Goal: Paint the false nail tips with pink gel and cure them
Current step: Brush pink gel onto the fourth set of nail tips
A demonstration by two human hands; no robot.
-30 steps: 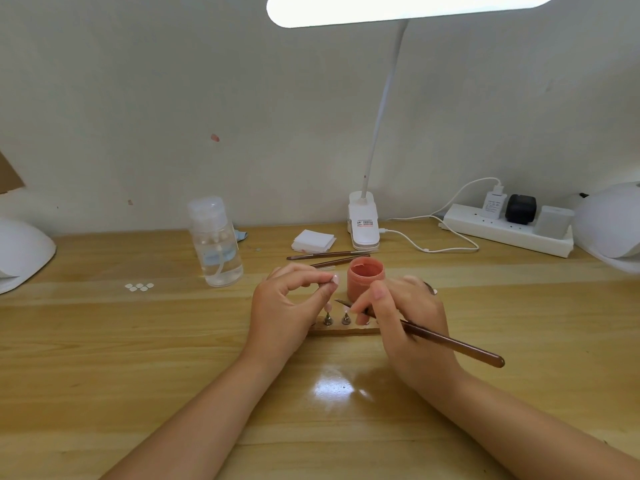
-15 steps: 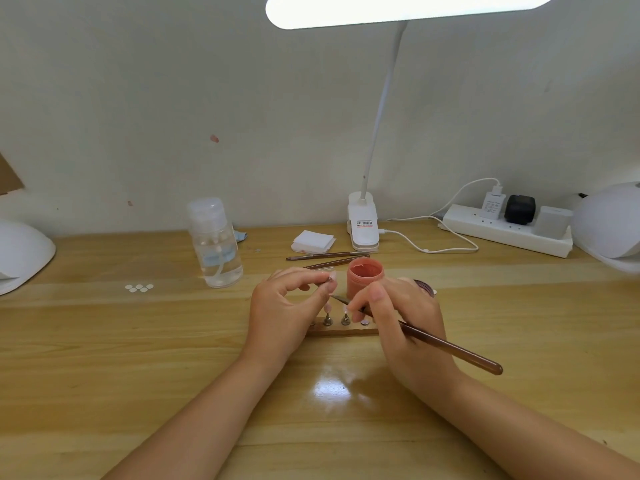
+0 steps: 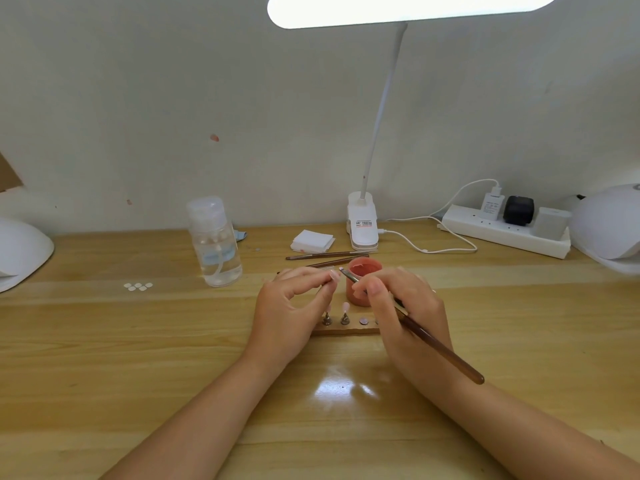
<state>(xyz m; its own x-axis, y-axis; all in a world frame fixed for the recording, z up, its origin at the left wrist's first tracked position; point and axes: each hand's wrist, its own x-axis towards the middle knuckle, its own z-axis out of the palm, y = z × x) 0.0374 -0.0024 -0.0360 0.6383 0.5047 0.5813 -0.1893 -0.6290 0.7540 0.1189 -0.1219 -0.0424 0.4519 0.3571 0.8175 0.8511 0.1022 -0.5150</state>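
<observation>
On the wooden bench (image 3: 104, 358), the left hand (image 3: 287, 317) pinches a nail tip (image 3: 334, 275) on its stand, raised beside the pink gel jar (image 3: 363, 285). The right hand (image 3: 405, 313) grips a brush (image 3: 426, 337), bristles just beside the tip. Painting seems underway; next calls for a steady stroke. Two tips wait on the wooden holder (image 3: 346, 329)

This is a small nail-art work desk set against a plain wall: a wooden table (image 3: 104, 358), a clip-on desk lamp (image 3: 362, 223), white curing lamps (image 3: 606, 223) at far left and right, a power strip (image 3: 502, 233).
</observation>
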